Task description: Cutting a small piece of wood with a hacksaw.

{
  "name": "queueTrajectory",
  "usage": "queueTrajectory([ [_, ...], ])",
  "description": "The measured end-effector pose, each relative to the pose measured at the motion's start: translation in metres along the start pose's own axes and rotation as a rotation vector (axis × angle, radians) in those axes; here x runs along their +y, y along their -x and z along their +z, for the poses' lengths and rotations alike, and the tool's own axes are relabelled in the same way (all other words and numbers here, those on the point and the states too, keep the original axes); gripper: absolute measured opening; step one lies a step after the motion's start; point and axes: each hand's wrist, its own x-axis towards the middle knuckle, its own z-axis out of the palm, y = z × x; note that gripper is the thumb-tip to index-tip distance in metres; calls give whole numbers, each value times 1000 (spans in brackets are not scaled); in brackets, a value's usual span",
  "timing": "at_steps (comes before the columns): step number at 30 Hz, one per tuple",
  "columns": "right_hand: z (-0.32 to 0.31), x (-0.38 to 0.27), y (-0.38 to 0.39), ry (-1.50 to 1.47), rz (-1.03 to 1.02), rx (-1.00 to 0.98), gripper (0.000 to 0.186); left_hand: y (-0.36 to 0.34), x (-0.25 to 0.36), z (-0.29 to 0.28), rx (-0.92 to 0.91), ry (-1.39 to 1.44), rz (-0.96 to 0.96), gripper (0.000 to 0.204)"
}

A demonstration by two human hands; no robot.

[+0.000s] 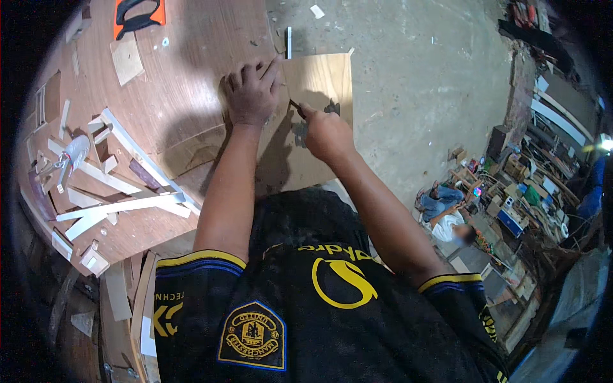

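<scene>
A light-brown wooden sheet (338, 76) extends past the right side of the workbench, with dark smudges on its surface. My left hand (252, 92) presses down along the sheet's left part, fingers spread, holding nothing that shows. Just to the right, my right hand (327, 131) is closed round a slim dark tool (295, 104). Its tip points up and left onto the sheet; whether it is a knife or a marking tool I cannot tell. A narrow pale strip (289, 43) juts out beyond the sheet's far edge, above my left fingertips.
On the brown workbench (191, 76) lie a handsaw with an orange and black handle (138, 16), a small wood offcut (127, 59), several white strips (121, 205) and a grey-white bottle-like object (78, 150). A person (447, 223) sits on the floor at right beside cluttered materials.
</scene>
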Motion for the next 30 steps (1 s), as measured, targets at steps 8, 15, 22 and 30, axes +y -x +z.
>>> queueTrajectory([
  [8, -26, -2, 21, 102, -102, -70, 26, 3, 0, 4, 79, 4, 20, 38],
  [15, -6, 5, 8, 87, -163, 17, 41, 4, -3, 18, 124, 72, 26, 28],
  [22, 4, -2, 3, 68, -46, 33, 46, -1, 4, 7, 98, 43, 39, 31],
  [30, 44, 37, 1, -242, -84, 108, 38, 5, -2, 10, 77, 84, 25, 32],
])
